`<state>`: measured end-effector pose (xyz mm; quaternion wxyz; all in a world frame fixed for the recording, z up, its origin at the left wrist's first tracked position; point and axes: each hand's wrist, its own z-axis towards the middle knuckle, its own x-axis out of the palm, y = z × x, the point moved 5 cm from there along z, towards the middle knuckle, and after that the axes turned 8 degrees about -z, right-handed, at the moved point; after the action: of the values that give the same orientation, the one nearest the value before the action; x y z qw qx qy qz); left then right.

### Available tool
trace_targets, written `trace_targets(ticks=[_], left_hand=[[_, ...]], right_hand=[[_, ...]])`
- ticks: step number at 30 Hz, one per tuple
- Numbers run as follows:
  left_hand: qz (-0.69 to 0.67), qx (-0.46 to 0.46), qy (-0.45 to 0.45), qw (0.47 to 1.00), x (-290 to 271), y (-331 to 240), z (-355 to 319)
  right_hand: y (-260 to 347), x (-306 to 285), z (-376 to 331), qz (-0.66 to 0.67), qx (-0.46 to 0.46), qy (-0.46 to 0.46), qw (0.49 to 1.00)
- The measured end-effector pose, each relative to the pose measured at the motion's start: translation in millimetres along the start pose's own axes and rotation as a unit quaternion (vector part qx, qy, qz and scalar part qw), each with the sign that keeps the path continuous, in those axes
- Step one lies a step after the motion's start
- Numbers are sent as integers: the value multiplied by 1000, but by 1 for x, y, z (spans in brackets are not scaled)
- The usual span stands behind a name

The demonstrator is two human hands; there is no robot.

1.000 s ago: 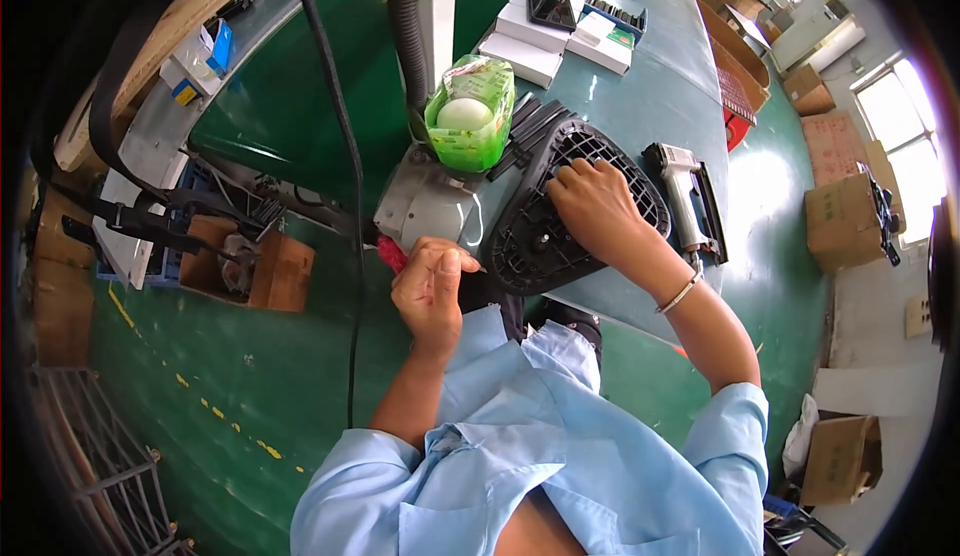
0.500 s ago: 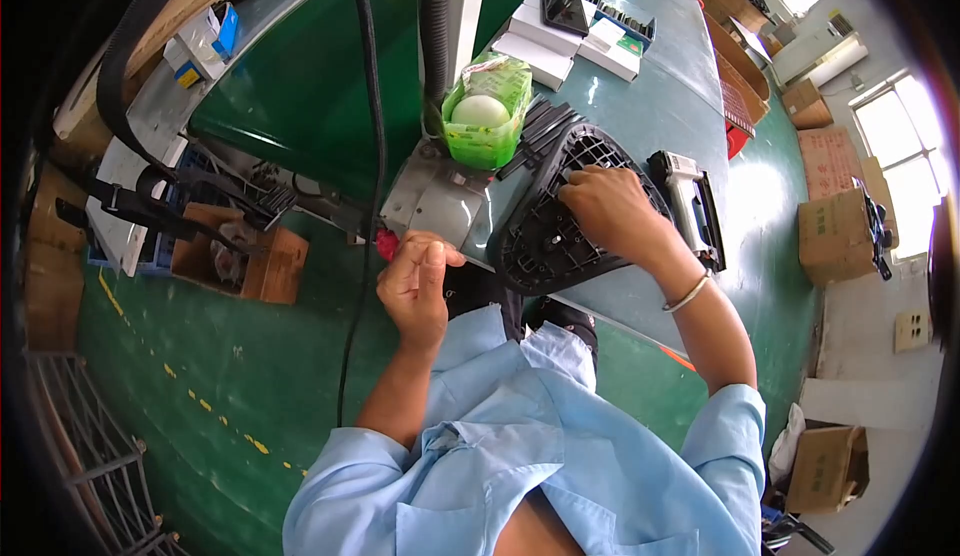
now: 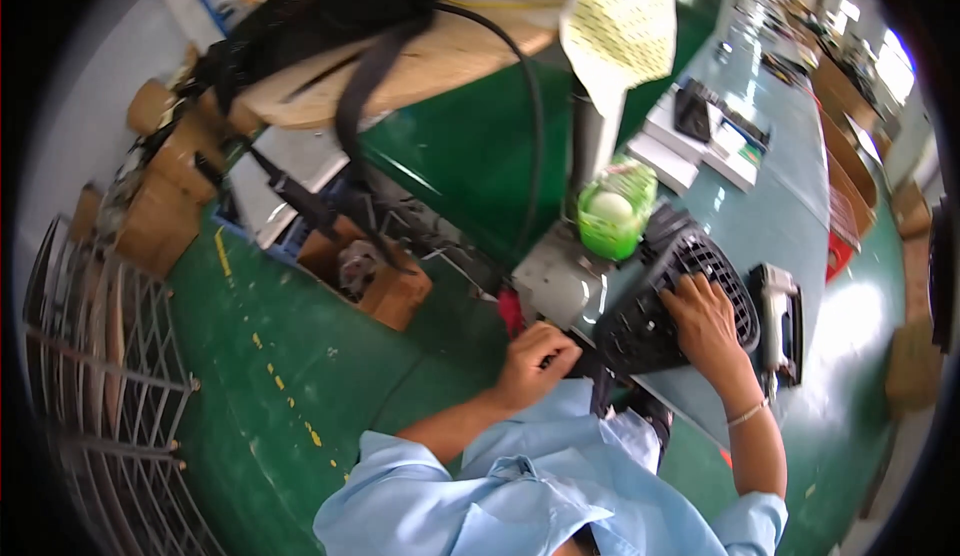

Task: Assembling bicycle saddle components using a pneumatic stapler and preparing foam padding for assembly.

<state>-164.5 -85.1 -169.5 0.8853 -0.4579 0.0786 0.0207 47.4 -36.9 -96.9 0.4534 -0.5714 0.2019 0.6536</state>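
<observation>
A black plastic shell (image 3: 640, 324) with a ribbed grid, shaped like a bicycle or chair seat base, lies on the near end of the bench. My right hand (image 3: 708, 328) rests on it with bent fingers drawn together, their tips down among the ribs; what they pinch, if anything, is hidden. Off the shell's near left side, my left hand (image 3: 535, 366) is closed in front of a metal plate (image 3: 555, 281); a dark spot shows in its curl, too small to name. A silver and black staple gun (image 3: 776, 324) lies right of the shell.
Behind the shell stands a green plastic bag holder (image 3: 617, 211) with a pale round thing inside. White boxes (image 3: 675, 146) lie farther along the bench (image 3: 765, 191). A black cable (image 3: 536, 146) hangs at left. An open carton (image 3: 395, 296) and metal rack (image 3: 115, 396) stand left.
The view has swung left, so the bench appears farther right and lower. My left hand has turned from palm-up to a closed, knuckles-up pose. My right hand stays on the shell.
</observation>
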Motion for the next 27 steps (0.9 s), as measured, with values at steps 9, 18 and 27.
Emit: trace_targets(ticks=[9,18,27], left_hand=[[29,-68,52,996,49,12,39],[47,-169,124,977,94,64,85],[15,-197,200,960,97,41,99]], right_hand=[[-23,-34,-43,149,141,-162,965],[-51,2,-130,182,365,-227,885],[-36,4,-141,271,416,-287,819]])
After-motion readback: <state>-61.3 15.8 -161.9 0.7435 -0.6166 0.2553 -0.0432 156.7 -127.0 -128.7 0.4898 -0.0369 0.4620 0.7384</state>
